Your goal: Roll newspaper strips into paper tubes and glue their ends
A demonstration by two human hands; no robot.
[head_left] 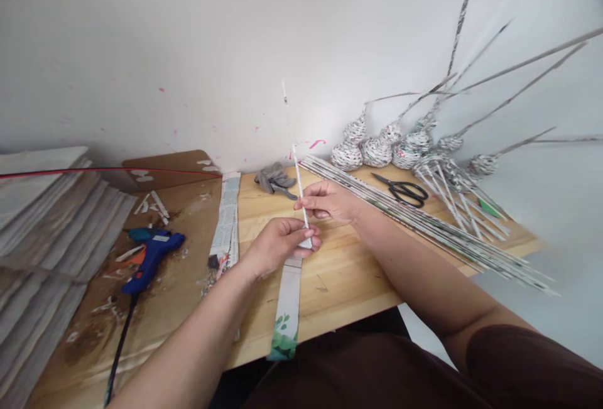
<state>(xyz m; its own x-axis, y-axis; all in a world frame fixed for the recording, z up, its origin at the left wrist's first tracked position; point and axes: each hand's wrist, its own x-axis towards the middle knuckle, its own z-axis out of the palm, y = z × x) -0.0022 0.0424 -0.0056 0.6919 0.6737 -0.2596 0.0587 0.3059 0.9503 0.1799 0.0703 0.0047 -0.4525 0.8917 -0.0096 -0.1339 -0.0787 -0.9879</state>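
Note:
Between my two hands a newspaper strip (288,296) runs into a thin rolled paper tube (298,170) that slants up toward the wall. My left hand (285,239) is closed on the lower end, where the flat strip meets the roll. Just above it, my right hand (330,201) pinches the tube between thumb and fingers. The strip's flat part, with a green leaf print at its end, hangs over the table's front edge. Left of my hands lies a pile of cut newspaper strips (228,208).
A blue glue gun (153,258) rests on stained cardboard (188,296), beside stacked newspapers (56,258). Grey gloves (274,179) lie near the wall. To the right are rolled paper tubes (377,198), black scissors (407,192) and several woven paper gourd shapes (347,154) with long stems.

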